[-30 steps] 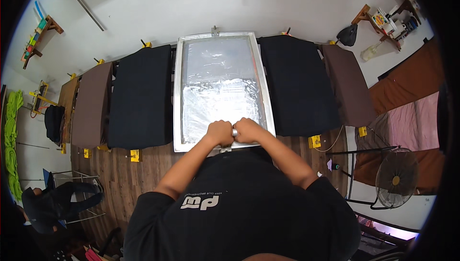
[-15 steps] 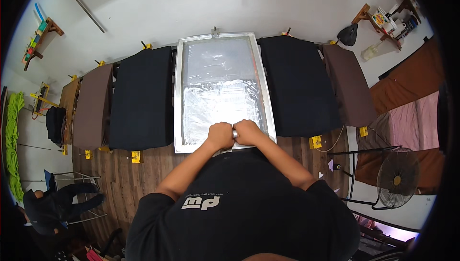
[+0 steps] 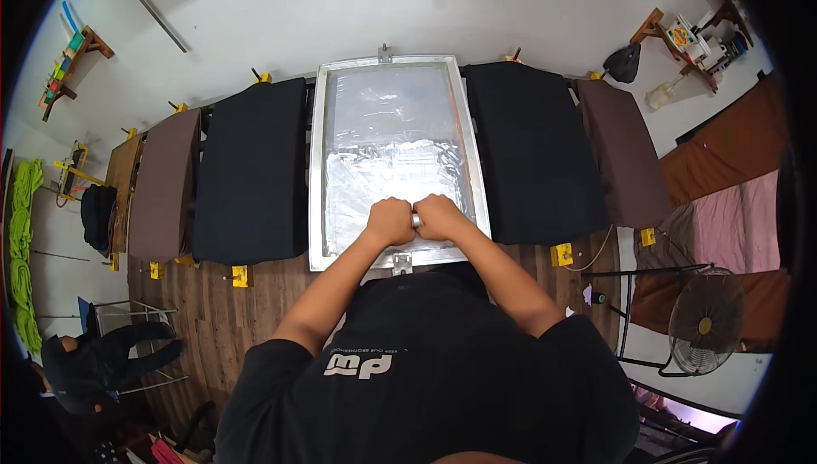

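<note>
In front of me a silver-framed printing screen lies with its long side running away from my body. Its mesh is grey at the far half, whitish and shiny at the near half. Over the near end, my left hand and my right hand are closed in fists side by side on a squeegee. Only a short silvery bit of it shows between them; my hands hide the rest. A metal clamp sits at the frame's near edge, just below my hands.
Boards covered in black cloth and brown cloth flank the screen, with yellow brackets below. Another person is at the lower left. A fan stands at the right. Shelves hold bottles and tubs.
Both fists have moved a little away from my body along the screen, still closed together. The near clamp, mostly covered before, now shows.
</note>
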Action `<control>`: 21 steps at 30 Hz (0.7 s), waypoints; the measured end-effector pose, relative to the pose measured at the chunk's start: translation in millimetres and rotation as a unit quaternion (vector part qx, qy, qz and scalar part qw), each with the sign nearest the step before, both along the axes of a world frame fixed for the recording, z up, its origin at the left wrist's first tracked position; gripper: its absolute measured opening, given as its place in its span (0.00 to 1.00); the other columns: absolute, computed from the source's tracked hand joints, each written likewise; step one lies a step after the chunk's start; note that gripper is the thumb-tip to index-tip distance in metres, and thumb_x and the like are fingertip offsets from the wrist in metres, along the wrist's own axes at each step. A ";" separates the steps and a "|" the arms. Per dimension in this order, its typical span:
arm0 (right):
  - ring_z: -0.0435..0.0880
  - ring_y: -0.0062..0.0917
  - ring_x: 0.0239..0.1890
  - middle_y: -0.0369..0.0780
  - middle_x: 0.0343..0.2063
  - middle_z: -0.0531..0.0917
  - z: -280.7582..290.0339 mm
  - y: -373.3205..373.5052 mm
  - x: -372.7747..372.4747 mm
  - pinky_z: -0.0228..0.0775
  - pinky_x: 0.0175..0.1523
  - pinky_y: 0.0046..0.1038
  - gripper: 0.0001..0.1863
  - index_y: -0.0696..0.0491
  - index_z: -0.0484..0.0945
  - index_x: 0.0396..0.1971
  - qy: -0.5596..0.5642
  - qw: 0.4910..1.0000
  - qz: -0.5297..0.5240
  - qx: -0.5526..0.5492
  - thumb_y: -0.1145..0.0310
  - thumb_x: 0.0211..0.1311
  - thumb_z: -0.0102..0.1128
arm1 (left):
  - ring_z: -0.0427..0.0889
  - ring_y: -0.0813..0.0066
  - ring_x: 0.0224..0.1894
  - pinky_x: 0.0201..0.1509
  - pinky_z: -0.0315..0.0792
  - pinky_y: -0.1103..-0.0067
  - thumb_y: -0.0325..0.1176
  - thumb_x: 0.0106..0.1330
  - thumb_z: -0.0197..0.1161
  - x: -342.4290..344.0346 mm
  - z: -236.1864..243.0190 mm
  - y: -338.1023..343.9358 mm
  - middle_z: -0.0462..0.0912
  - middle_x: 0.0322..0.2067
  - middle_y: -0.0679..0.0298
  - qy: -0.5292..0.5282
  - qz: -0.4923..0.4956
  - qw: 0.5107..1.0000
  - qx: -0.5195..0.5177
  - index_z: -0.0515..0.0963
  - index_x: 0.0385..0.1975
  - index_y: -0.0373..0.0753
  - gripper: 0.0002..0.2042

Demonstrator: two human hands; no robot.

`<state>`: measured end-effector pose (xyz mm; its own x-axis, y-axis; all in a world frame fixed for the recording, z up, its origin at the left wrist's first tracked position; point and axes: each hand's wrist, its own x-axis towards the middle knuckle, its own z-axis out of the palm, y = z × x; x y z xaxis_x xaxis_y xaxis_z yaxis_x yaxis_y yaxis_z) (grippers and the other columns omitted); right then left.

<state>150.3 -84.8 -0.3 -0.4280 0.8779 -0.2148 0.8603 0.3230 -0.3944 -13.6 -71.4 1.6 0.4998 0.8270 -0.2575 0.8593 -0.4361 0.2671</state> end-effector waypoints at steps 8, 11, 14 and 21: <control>0.87 0.48 0.39 0.54 0.31 0.87 7.1 -11.4 7.7 0.80 0.47 0.42 0.15 0.58 0.88 0.30 0.025 0.992 0.057 -0.106 0.64 0.43 0.68 | 0.89 0.52 0.38 0.45 0.83 0.64 0.43 0.50 0.67 0.7 16.0 -16.1 0.89 0.32 0.50 0.038 -0.003 0.994 -0.107 0.89 0.32 0.41 0.15; 0.87 0.47 0.41 0.54 0.34 0.87 10.2 3.9 10.0 0.81 0.48 0.42 0.19 0.58 0.87 0.36 0.023 0.993 0.061 -0.101 0.64 0.43 0.68 | 0.89 0.52 0.38 0.44 0.82 0.63 0.41 0.51 0.66 3.1 12.4 -3.8 0.89 0.33 0.52 0.031 0.005 0.996 -0.084 0.88 0.34 0.41 0.15; 0.87 0.47 0.41 0.52 0.36 0.87 2.2 13.8 6.5 0.80 0.47 0.44 0.18 0.57 0.87 0.38 0.018 0.999 0.016 -0.046 0.65 0.44 0.68 | 0.88 0.52 0.36 0.42 0.82 0.62 0.39 0.51 0.67 3.1 -2.9 7.0 0.88 0.32 0.52 -0.047 0.047 0.998 0.022 0.87 0.34 0.41 0.13; 0.87 0.47 0.36 0.51 0.30 0.87 -5.7 -33.2 3.1 0.80 0.44 0.45 0.15 0.57 0.86 0.31 0.046 0.998 -0.020 0.032 0.62 0.45 0.68 | 0.87 0.50 0.35 0.43 0.82 0.62 0.41 0.48 0.69 0.7 -4.1 -29.4 0.87 0.30 0.50 -0.057 0.023 0.998 -0.001 0.87 0.30 0.39 0.15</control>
<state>153.5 -118.0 -6.0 -0.4075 0.9054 -0.1196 0.8345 0.3159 -0.4515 -13.0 -100.9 -2.5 0.4868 0.8497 -0.2026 0.8428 -0.3959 0.3646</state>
